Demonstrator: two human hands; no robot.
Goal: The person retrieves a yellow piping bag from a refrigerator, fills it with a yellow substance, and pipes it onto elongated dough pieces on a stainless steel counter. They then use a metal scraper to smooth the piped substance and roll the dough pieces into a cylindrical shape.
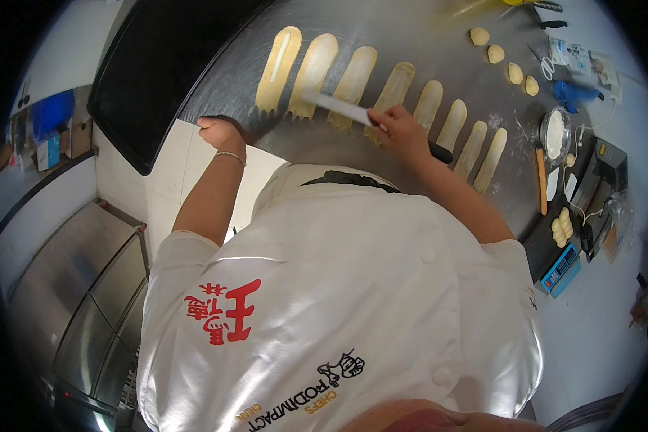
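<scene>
My right hand (402, 132) is closed around a knife with a black handle (441, 153). Its pale blade (341, 107) points left across the lower parts of the dough strips, its tip blurred; whether it touches them I cannot tell. Several flattened dough strips (356, 73) lie in a slanting row on the steel table, most with ragged lower ends. On the leftmost dough strip (267, 89) rests a thin white stick (281, 56). My left hand (218, 134) is at the table's front edge, near a black tray, fingers curled and partly hidden.
The steel table (313, 141) carries several dough pieces (495, 54) at far right. Near them are scissors (546, 67), a bowl of white powder (555, 135), a wooden rolling pin (541, 181) and a blue scale (560, 272). The large black tray (156, 70) stands at left.
</scene>
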